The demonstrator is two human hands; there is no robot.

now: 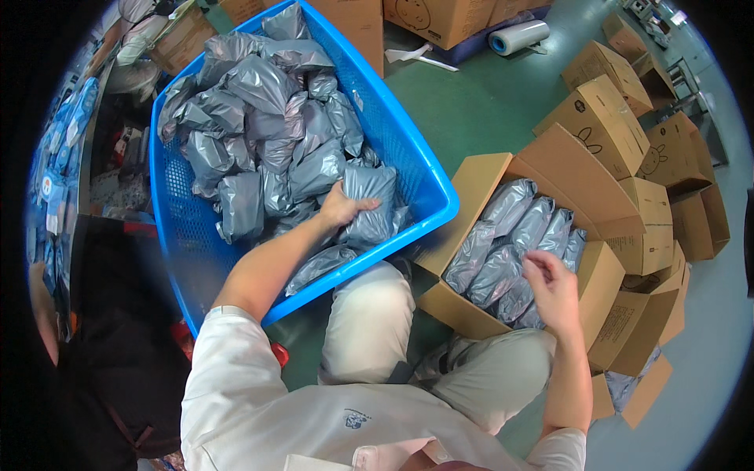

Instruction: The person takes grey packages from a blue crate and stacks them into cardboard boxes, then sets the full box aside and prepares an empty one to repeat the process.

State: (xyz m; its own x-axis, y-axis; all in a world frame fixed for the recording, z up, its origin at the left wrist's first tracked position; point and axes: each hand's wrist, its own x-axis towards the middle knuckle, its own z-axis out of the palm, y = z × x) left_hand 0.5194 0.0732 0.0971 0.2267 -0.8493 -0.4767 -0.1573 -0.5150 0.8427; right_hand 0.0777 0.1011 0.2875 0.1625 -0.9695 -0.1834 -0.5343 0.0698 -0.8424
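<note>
Lying under the left hand, a grey bag in the blue basket points lengthwise away from the person — how firmly those fingers grip, unclear; the right hand, loosely bent and seemingly empty, is over packed bags in the carton.

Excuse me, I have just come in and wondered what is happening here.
A person has their left hand on a gray plastic package among a loose heap in a blue basket. Their right hand is over an open carton, fingers curled; whether it touches the gray packages inside is hard to tell. Those lie close together, below the raised flaps. More cartons stand on the floor to the right.
</note>
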